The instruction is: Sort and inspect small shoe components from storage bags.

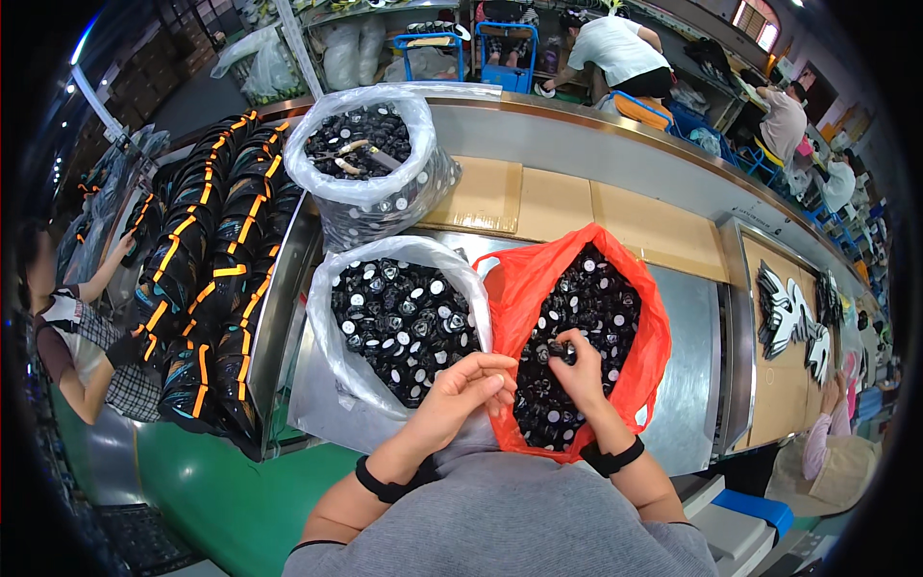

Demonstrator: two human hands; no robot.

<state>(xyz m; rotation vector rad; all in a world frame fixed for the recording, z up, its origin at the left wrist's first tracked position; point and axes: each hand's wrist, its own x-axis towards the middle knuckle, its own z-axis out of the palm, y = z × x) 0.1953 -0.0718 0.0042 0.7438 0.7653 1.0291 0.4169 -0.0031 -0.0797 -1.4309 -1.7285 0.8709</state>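
My right hand (583,373) reaches into an open red plastic bag (657,332) filled with small black plastic parts (596,308), many with round white faces. Its thumb and fingers are closed around one small black part (562,353). My left hand (463,392) is by the bag's left rim, thumb and fingers drawn together. What it holds, if anything, I cannot make out. To its left stands an open clear plastic bag (332,361) full of similar black and white parts. Both of my wrists wear black bands.
Behind, a larger clear bag (361,197) of parts has pliers (346,152) on top. Cardboard (558,204) lines the metal table (687,351). Black pieces with orange strips (207,279) are stacked at left, beside a person (91,337). White-and-black pieces (793,322) lie in a right-hand tray.
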